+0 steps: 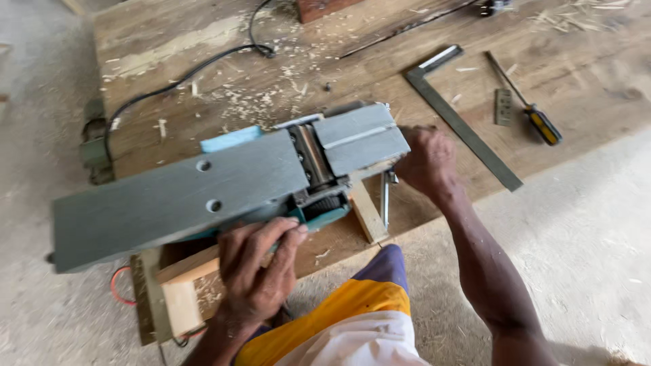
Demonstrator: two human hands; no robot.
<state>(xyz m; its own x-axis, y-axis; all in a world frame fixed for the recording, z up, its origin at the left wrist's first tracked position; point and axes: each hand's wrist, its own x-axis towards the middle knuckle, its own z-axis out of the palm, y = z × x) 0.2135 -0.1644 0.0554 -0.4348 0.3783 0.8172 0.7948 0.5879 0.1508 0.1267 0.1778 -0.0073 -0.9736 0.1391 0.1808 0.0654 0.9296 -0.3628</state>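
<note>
Steadying the upturned planer (203, 190) with left hand (258, 271) clamped on its near edge, right hand (424, 159) gripping its short end, keeping fingers off the cutter drum (313, 159).

Two hands are showing: the left hand (261, 268) at lower centre and the right hand (424, 161) right of centre. One planer (224, 186) is lying across the middle. At upper right, one square (461, 115), one screwdriver (532, 112) and one small metal plate (502, 106) are lying. One black cable (196, 68) is running at upper left.
</note>
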